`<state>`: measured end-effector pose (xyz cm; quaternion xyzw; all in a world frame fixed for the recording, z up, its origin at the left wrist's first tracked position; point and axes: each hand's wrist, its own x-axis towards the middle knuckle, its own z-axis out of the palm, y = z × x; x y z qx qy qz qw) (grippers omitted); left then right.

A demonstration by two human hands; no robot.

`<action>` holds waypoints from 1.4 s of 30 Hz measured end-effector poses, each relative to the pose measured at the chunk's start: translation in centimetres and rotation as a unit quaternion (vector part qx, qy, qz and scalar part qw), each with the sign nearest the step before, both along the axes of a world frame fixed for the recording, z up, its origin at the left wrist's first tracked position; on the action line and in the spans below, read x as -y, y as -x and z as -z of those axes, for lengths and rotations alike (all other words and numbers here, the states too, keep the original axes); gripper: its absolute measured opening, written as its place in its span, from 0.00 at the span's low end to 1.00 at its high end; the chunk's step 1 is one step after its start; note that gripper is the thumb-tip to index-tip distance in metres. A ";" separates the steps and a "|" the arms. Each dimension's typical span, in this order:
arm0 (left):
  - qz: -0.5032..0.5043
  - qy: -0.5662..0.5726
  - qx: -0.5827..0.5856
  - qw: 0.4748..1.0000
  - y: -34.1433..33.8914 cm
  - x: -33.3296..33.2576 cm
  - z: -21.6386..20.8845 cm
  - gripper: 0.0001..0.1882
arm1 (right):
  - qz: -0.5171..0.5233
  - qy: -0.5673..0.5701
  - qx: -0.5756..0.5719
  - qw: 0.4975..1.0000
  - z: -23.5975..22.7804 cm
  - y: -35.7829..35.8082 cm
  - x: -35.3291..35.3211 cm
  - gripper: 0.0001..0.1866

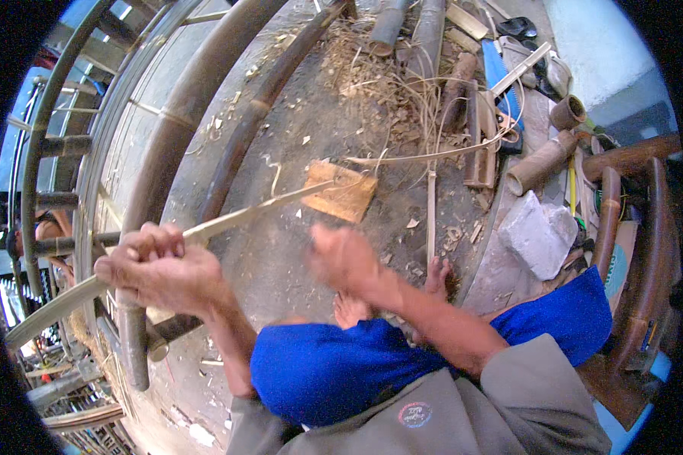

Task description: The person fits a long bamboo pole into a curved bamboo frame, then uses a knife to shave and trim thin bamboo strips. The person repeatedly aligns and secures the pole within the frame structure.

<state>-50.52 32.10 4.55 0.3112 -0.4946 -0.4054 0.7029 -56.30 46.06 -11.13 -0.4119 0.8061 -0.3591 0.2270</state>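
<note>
While left grip [167,265], centre-left, closes round long pale flat bamboo strip [258,211], blurred right grip [345,256], centre: cannot tell openness or hold; round printed badge [415,414] on grey shirt [501,421], lower centre.

Upper right: saw [495,64], blue blade, a pale strip [525,67] lying across it. Below that, two short brown bamboo tubes [540,164], open ends showing, near each other. White chunky block [537,233] sat right of centre, rough-faced. Curved brown bamboo pieces [653,250] ran down the right edge. Top centre had dark tubes [391,29] beside a heap of shavings [368,85]; loose chips littered the grey floor [269,262]. Thick bamboo pole [186,106] slanted through upper left, thinner dark pole [249,125] alongside. Ladder-like frame [44,129] stood far left, another person [55,227] partly visible behind it.
</note>
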 end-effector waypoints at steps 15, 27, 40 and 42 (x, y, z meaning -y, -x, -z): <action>0.033 0.019 -0.027 0.999 0.0 0.3 0.0 0.30 | 0.068 -0.135 0.001 0.988 12.7 4.6 -4.2 0.17; 0.209 -0.019 -0.043 0.977 -1.7 -2.7 0.2 0.28 | -0.007 0.161 0.047 0.986 -3.0 -2.2 0.6 0.11; 0.209 -0.001 -0.075 0.975 -2.5 -2.8 1.0 0.29 | -0.084 0.198 0.033 0.976 -2.2 -1.9 -0.5 0.13; 0.208 -0.011 -0.068 0.976 -2.7 -2.8 0.9 0.28 | -0.020 0.155 0.032 0.987 -1.9 -2.5 -0.4 0.13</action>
